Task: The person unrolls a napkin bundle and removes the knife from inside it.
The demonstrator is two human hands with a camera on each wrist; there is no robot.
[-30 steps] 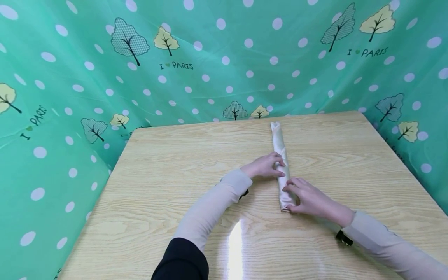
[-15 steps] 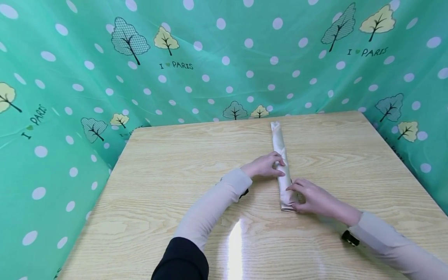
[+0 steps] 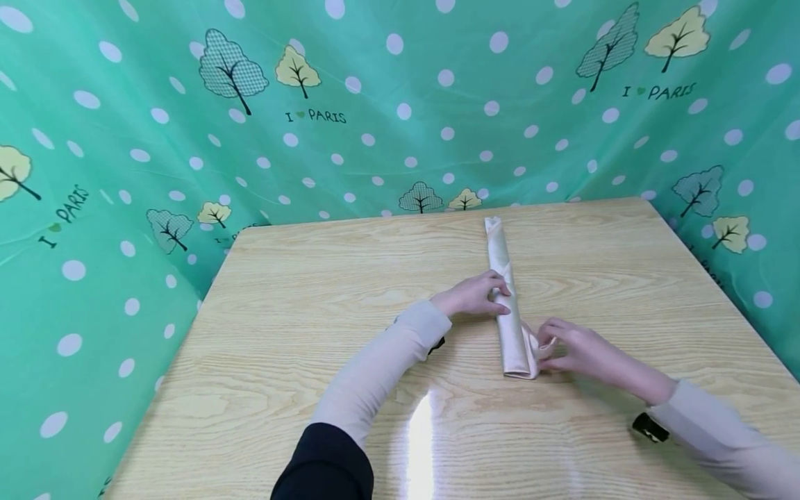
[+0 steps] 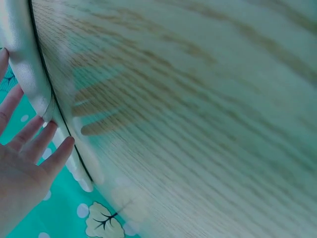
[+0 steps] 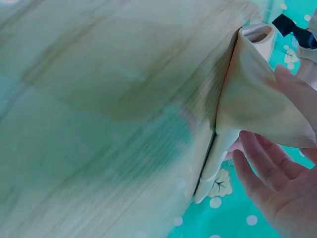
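A long, narrow roll of pale, shiny satin cloth (image 3: 514,344) lies on the wooden table, running away from the person. My left hand (image 3: 471,295) rests on its middle, thumb and fingers apart, touching the cloth. The left wrist view shows this hand's fingers (image 4: 30,133) spread along the roll's side. At the near end, my right hand (image 3: 578,351) pinches a corner of the cloth and draws it out to the right. Seen from the right wrist, that loose flap (image 5: 262,94) stretches from the hollow roll end to the thumb and finger.
The wooden table (image 3: 312,278) has a light grain and a bright glare streak near the front. Behind it and at both sides hangs a green dotted curtain (image 3: 375,69) printed with trees. A dark wrist strap (image 3: 651,427) shows below the right cuff.
My right hand has moved right, pulling the corner at the roll's near end out into a raised flap. The left hand has stayed in place on the roll.
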